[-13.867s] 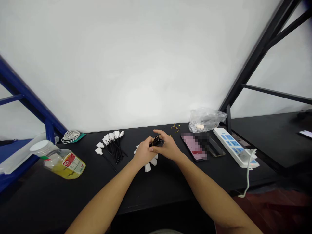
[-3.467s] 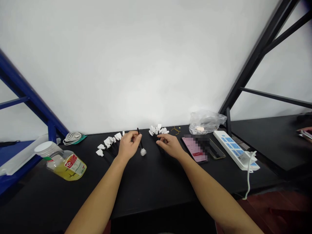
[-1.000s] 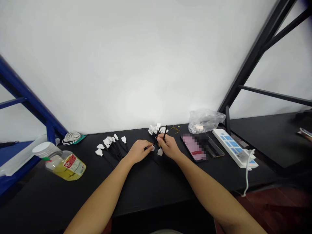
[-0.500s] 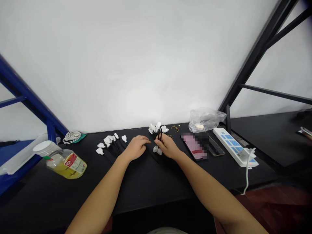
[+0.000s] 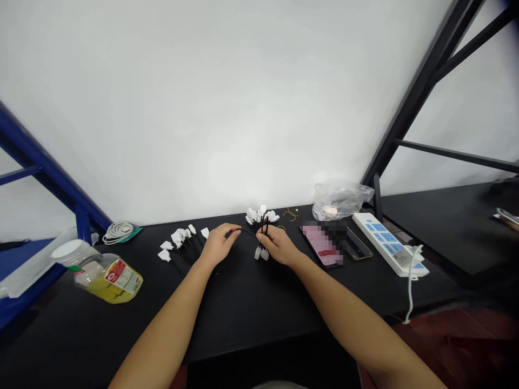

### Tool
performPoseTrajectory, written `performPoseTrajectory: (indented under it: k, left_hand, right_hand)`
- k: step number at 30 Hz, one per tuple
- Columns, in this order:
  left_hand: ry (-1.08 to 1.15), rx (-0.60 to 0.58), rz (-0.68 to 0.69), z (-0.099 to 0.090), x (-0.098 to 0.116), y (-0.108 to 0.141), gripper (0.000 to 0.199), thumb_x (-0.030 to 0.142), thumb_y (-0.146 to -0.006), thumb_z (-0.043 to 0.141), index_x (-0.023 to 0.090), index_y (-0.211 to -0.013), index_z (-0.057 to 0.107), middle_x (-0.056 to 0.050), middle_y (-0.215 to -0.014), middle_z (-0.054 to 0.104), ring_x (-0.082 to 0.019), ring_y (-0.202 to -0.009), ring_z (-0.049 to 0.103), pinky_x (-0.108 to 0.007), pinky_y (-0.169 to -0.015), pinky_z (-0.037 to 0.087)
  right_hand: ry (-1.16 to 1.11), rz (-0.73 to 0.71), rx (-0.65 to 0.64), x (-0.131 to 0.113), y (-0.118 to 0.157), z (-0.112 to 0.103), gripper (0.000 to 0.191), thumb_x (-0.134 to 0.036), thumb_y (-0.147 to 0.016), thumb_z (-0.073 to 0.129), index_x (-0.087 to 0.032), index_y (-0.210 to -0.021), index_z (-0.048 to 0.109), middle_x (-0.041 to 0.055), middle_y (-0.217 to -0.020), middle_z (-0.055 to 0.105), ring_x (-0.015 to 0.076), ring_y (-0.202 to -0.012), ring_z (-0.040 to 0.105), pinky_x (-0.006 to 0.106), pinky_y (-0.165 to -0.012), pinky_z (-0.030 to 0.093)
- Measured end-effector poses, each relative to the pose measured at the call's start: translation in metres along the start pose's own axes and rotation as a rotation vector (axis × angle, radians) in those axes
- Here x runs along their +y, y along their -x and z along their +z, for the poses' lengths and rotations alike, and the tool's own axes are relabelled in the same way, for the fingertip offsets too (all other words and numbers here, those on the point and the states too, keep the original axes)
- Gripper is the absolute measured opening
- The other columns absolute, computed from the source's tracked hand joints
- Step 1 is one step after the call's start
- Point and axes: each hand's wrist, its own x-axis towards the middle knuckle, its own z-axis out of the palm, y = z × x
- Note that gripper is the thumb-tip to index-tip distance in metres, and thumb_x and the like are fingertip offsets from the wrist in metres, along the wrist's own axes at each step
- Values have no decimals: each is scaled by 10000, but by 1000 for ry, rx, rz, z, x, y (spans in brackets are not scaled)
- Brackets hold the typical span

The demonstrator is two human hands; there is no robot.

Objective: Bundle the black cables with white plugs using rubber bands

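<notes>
Far left on the surface (image 5: 227,324), a plastic jar (image 5: 121,280); next, fanned white-ended black cables (image 5: 178,239). Your left hand (image 5: 219,243) pinches a thin black cord (image 5: 248,232) running to your right hand (image 5: 280,244), which grips two cables (image 5: 265,254), white ends down. Bunch (image 5: 261,214) just behind; phone (image 5: 320,244) right.

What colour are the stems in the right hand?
The stems are black, seen in head view.

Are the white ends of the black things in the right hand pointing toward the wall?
No, the right hand holds the black things with their white ends on the near side, away from the wall.
</notes>
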Motion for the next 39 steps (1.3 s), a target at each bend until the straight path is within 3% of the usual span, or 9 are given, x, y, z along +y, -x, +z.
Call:
performPoseTrajectory:
  k: [5,10,14,17,22,27,32,35,39]
  left_hand:
    - [70,72,-137,4,-6,1,281,422,-922,565,217,-1024,728,-50,-945,764,-207,-857,705,-325,-811,540]
    - [193,81,-242,10,-7,-1,338,436,-895,574,173,-1058,712,-63,-935,770,-198,-816,697,-296,-747,526]
    - [102,-116,-95,16,17,7,294,437,-910,578,195,-956,739,2,-731,708,-146,-640,618,-243,-618,455]
    - [-3,-295,70,21,36,13,337,408,-966,507,199,-798,711,20,-630,631,-125,-565,548,-236,-564,395]
    - [-56,-327,212,25,46,17,255,355,-987,505,237,-909,718,-10,-857,731,-162,-766,662,-258,-722,475]
    - [-171,-358,264,12,43,11,265,417,-976,529,261,-1082,715,-36,-1058,741,-210,-1005,679,-302,-921,495]
    - [-432,-312,-9,-34,12,2,290,289,-939,502,239,-1125,718,-86,-1113,709,-254,-1041,665,-355,-923,500]
    - [-577,-427,-270,-58,-18,3,308,139,-791,555,262,-1010,733,-61,-977,726,-254,-904,689,-349,-804,511]
    - [-568,-482,-395,-70,-41,8,339,90,-667,600,281,-911,734,-55,-955,742,-251,-835,697,-328,-725,493]
  right_hand:
    - [-246,158,44,7,-1,7,352,-447,-1008,427,-188,-830,587,18,-770,592,121,-594,536,241,-574,428]
    - [-441,244,27,15,-3,13,401,-531,-1000,402,-183,-982,599,13,-819,609,92,-489,524,226,-470,420]
    - [-240,98,30,11,0,10,314,-421,-1019,429,-192,-1162,590,20,-860,630,113,-585,574,257,-598,487]
    - [-70,-28,27,3,3,7,264,-354,-1017,436,-185,-1129,605,58,-921,654,164,-760,620,310,-745,501]
    - [-84,16,91,-2,4,9,339,-411,-1041,365,-193,-888,574,34,-771,609,169,-727,587,294,-701,481]
    - [-40,-2,139,-2,4,9,344,-415,-1044,344,-200,-898,569,31,-778,579,175,-727,564,292,-701,453]
    - [53,-61,82,-2,4,6,260,-364,-1034,385,-200,-935,561,38,-846,570,182,-766,548,301,-732,432]
    - [74,-62,56,-1,3,6,242,-353,-1033,392,-205,-915,544,29,-839,553,173,-767,536,294,-735,423]
    - [84,-43,45,0,2,6,226,-349,-1027,419,-211,-887,530,23,-828,555,167,-761,531,287,-724,414]
